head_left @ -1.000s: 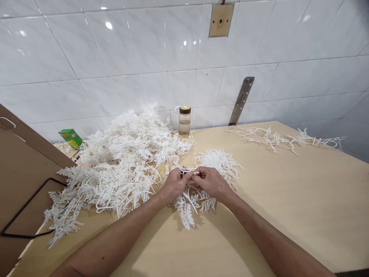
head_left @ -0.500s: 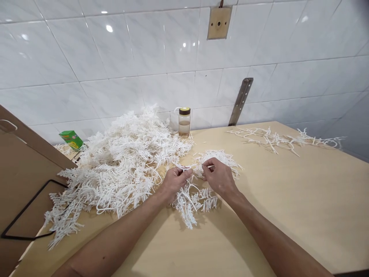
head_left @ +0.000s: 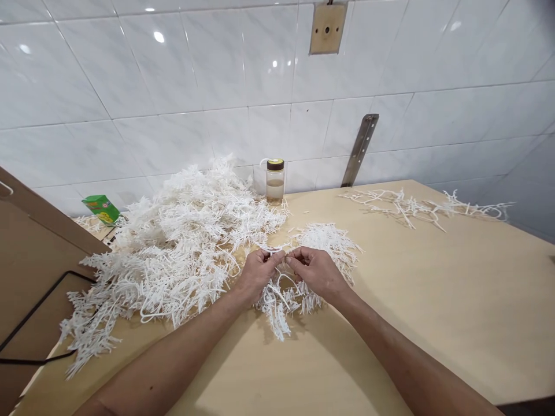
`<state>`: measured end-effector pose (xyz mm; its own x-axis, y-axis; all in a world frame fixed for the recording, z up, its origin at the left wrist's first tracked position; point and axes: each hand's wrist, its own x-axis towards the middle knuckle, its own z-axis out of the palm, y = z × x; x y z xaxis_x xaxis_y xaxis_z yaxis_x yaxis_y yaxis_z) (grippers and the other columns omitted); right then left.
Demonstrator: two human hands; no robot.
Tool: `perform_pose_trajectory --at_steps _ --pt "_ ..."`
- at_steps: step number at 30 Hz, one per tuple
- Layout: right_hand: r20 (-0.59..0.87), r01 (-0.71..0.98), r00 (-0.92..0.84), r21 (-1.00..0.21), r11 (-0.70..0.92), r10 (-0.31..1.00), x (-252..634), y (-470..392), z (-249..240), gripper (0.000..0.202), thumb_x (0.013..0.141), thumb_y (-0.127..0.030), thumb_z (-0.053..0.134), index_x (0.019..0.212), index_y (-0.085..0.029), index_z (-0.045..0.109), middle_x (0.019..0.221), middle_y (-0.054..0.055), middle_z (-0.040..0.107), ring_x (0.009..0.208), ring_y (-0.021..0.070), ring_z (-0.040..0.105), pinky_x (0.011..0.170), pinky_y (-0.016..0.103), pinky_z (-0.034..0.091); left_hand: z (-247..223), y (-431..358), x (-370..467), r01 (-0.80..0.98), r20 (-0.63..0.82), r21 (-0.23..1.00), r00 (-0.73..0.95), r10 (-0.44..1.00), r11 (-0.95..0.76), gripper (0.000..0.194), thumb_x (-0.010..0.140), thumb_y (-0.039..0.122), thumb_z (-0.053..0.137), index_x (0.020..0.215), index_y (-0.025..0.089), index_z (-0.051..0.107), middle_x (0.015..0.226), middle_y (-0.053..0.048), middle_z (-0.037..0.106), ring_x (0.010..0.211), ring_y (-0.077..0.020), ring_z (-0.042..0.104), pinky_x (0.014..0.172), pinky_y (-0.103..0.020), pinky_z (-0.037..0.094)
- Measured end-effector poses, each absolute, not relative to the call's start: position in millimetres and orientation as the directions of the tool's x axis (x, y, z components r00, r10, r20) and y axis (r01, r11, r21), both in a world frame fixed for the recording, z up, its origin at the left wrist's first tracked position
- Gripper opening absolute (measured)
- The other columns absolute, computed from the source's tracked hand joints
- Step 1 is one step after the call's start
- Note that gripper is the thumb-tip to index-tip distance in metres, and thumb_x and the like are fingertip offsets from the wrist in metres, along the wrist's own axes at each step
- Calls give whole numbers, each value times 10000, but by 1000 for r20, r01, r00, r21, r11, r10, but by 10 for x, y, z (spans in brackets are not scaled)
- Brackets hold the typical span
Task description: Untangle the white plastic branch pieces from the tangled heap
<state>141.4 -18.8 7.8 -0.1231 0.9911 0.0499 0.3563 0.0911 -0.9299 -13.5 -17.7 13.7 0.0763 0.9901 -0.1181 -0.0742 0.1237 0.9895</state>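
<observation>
— How about the left hand (head_left: pixel 255 276)?
— Closed, thumb over fingers, on a white branched strand (head_left: pixel 277 303), apparently the one drooping below both hands, over the table (head_left: pixel 433 312)
— And for the right hand (head_left: pixel 319 273)?
— Drawn together at the tips, just beside the left thumb; can't tell what on, if anything
— What to worry about?
— Tearing in the wrong spot, from a sharp tug against a loose left hold. Also snagging on the big white heap (head_left: pixel 186 237), thanks to so many forked ends so near
— And over by the small pile (head_left: pixel 328 238), past the right hand?
— Scattering, from a careless sweep of the knuckles, or mixing with the drooping strand
— And around the bottle (head_left: pixel 274 188)?
— Tipping, from any hard drag on the heap just beside
</observation>
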Motion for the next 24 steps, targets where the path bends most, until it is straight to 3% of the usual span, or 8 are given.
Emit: perform_pose_trajectory --at_steps 9,15,19,24 --pt "15 284 -174 -957 64 985 1377 -231 106 212 801 -374 601 730 -177 635 572 -20 623 494 118 558 490 223 439 175 -213 -128 -44 -83 995 63 995 86 416 666 518 765 627 152 572 506 52 465 466 -75 378 461 -220 303" --pt "-48 336 -85 -942 -16 995 1363 -161 -17 133 777 -303 580 717 -193 627 538 -18 624 467 137 585 450 231 455 157 -246 -132 141 32 989 89 996 -44 422 737 525 691 611 151 544 529 48 426 490 -72 342 462 -221 263" --pt "-40 429 57 -901 -61 998 1447 -107 -5 58 734 -210 591 759 -191 640 562 -8 647 465 146 614 456 237 479 140 -252 -114 96 101 989 145 984 -115 429 724 536 708 637 148 546 549 53 420 493 -60 317 466 -215 249" --pt "36 356 130 -935 -12 991 1595 -42 39 202 802 -389 600 797 -189 634 548 -6 617 483 159 614 435 246 482 117 -179 -144 -3 -7 1000 112 994 8 436 718 571 704 684 149 598 475 50 470 416 -64 360 430 -216 242"
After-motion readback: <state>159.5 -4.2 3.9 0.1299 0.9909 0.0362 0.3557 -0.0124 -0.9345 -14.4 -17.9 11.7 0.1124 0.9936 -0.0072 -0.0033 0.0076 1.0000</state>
